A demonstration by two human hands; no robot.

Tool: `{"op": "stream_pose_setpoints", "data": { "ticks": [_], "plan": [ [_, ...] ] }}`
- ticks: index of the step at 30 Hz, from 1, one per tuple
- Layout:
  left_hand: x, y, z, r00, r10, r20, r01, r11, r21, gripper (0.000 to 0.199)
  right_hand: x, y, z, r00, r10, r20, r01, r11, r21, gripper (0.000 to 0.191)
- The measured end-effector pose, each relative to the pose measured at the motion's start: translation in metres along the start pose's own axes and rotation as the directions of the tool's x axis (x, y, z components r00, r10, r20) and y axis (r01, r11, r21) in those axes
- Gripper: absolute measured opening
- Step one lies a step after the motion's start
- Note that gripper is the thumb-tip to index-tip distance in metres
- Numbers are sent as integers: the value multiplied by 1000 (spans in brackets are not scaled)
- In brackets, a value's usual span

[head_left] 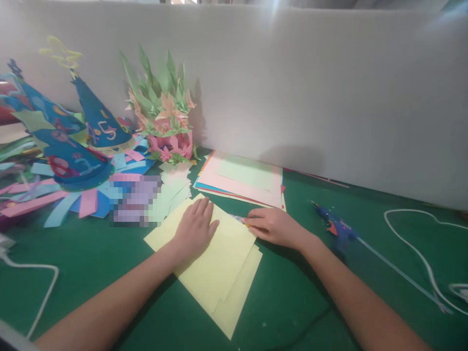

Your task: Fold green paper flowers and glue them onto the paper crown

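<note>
My left hand (195,226) lies flat on a stack of pale yellow paper sheets (219,263), fingers stretched out and slightly apart. The sheets lie turned at an angle, with lower ones sticking out at the right and bottom. At their upper right edge my right hand (274,226) is closed around a thin craft knife (237,218); a greyish end and a bit of yellow show beyond the fingertips. Most of the knife is hidden by the hand. Just behind the yellow sheets are pale green paper pieces (175,183).
Coloured sheets (244,183) lie near the white wall. A blue glue gun (338,229) and a white cable (413,243) are at right. Blue party hats (102,119), paper strips (40,200) and a folded-paper pineapple (166,112) stand at left on the green table (84,273).
</note>
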State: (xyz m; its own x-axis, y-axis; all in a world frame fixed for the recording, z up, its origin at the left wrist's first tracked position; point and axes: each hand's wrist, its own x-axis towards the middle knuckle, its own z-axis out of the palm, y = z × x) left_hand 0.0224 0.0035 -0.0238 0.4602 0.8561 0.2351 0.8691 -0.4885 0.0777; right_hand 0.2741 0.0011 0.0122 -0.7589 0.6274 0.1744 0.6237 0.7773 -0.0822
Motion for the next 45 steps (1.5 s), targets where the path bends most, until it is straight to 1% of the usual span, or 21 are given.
{"op": "stream_pose_setpoints", "data": {
  "ticks": [3, 9, 12, 16, 22, 27, 32, 40, 45],
  "plan": [
    [-2, -1, 5, 1000, 0, -19, 0, 1000, -7, 51, 1, 0, 3, 1000, 1, -18, -1, 1000, -10, 29],
    [-3, -3, 14, 1000, -28, 1, 28, 1000, 11, 56, 1, 1, 4, 998, -31, -51, 31, 999, -9, 29],
    [-2, -3, 16, 1000, -30, 8, 29, 1000, 10, 57, 2, 1, 6, 999, -21, -40, 20, 999, -29, 29],
    [-2, -2, 15, 999, -40, 11, 40, 999, 3, 58, 8, 2, 8, 999, -27, -25, 25, 998, -52, 30],
    [-3, -1, 13, 999, -43, 6, 43, 999, 3, 63, 21, 3, 8, 998, -53, -43, 51, 997, -54, 31],
    [-3, -2, 18, 999, -33, -33, 33, 999, 3, 64, 35, 3, 8, 997, -65, -40, 61, 995, -81, 31],
    [-4, -3, 22, 997, -43, -63, 43, 999, -4, 63, 48, 6, 14, 995, -80, -52, 75, 992, -99, 31],
    [-4, -3, 23, 996, -43, -72, 43, 999, -3, 67, 74, 5, 22, 994, -61, -89, 51, 993, -109, 31],
    [-4, -5, 25, 995, -19, -101, 19, 1000, 5, 65, 80, 1, 27, 994, -2, -111, -10, 994, -108, 30]
  ]
}}
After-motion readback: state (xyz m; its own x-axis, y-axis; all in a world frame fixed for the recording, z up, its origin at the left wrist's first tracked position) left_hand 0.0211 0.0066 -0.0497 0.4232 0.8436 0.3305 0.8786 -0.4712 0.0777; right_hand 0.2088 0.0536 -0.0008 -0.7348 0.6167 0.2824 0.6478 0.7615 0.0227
